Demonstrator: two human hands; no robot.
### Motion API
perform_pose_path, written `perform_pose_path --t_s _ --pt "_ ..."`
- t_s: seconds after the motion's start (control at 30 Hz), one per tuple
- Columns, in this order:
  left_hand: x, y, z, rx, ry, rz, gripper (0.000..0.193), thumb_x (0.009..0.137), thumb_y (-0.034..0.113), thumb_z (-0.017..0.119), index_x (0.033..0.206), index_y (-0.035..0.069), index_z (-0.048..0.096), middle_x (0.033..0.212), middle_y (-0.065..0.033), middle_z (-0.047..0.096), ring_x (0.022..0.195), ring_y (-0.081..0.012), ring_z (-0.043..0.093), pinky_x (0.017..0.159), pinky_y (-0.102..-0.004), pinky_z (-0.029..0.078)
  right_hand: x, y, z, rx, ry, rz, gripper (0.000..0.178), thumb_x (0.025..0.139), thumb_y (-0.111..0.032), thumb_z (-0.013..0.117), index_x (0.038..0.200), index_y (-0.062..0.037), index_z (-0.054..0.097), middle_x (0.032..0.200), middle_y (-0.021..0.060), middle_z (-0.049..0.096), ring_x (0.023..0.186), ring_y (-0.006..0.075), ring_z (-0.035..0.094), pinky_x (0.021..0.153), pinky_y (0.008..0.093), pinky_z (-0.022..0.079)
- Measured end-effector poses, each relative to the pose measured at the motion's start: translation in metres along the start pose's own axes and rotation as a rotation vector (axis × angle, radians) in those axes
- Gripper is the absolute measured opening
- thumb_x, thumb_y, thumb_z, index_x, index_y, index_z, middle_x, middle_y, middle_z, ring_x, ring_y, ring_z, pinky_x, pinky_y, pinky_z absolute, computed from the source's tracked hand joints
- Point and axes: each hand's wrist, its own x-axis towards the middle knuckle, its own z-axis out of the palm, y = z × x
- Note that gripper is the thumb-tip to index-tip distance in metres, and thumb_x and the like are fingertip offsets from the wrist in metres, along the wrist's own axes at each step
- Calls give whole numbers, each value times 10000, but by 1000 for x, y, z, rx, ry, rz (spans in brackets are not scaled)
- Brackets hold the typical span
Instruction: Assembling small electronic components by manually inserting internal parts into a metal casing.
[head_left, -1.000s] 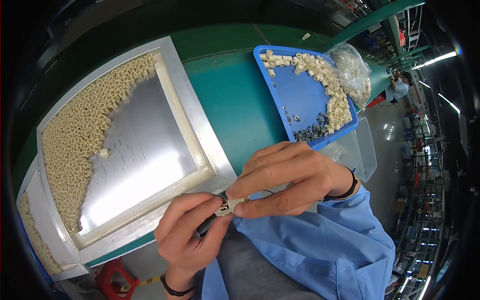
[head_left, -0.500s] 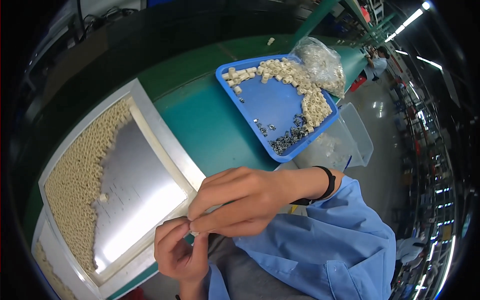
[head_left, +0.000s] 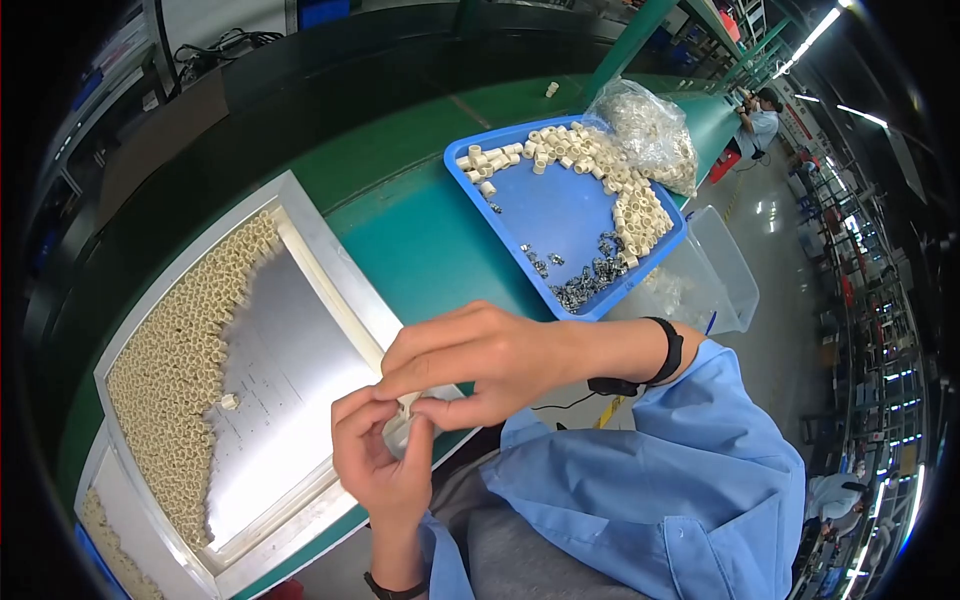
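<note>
My left hand (head_left: 385,455) and my right hand (head_left: 470,362) meet just right of the metal-framed tray (head_left: 335,275). Between their fingertips is a small cream plastic sleeve (head_left: 404,408), mostly covered by the fingers. Both hands are closed in a pinch around it; whether a metal part is in it is hidden. Similar cream sleeves (head_left: 165,370) stand packed along the left side of the metal tray, with one lone sleeve (head_left: 230,401) beside them. Beyond my right hand, a blue tray (head_left: 560,215) holds loose cream sleeves (head_left: 643,218) and small dark metal clips (head_left: 590,285).
A clear plastic bag of parts (head_left: 645,125) leans on the blue tray's far right corner. A translucent bin (head_left: 725,270) stands right of that tray. One stray sleeve piece (head_left: 552,89) lies farther back on the green bench (head_left: 430,240). Another person (head_left: 757,125) sits in the distance.
My right hand's thumb now shows against the small sleeve, and the fingers of both hands have shifted around it. The whole view has moved slightly.
</note>
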Motion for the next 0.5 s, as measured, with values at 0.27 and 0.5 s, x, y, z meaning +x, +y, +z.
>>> perform_pose_path --t_s 0.27,0.5 --pt "26 -10 10 -166 43 -225 495 829 -134 680 1269 -1 495 1307 -145 501 1183 -235 595 1005 -337 496 18 46 -26 79 -64 180 279 761 7 753 1040 -4 731 1025 110 705 889 221 697 768 326 563" --pt "21 -11 -21 78 65 -166 336 876 -62 656 1193 -11 559 1248 -144 545 1177 -244 576 983 -351 488 52 154 -115 -288 164 244 194 814 -67 730 994 7 736 969 96 703 919 195 695 819 296 555"
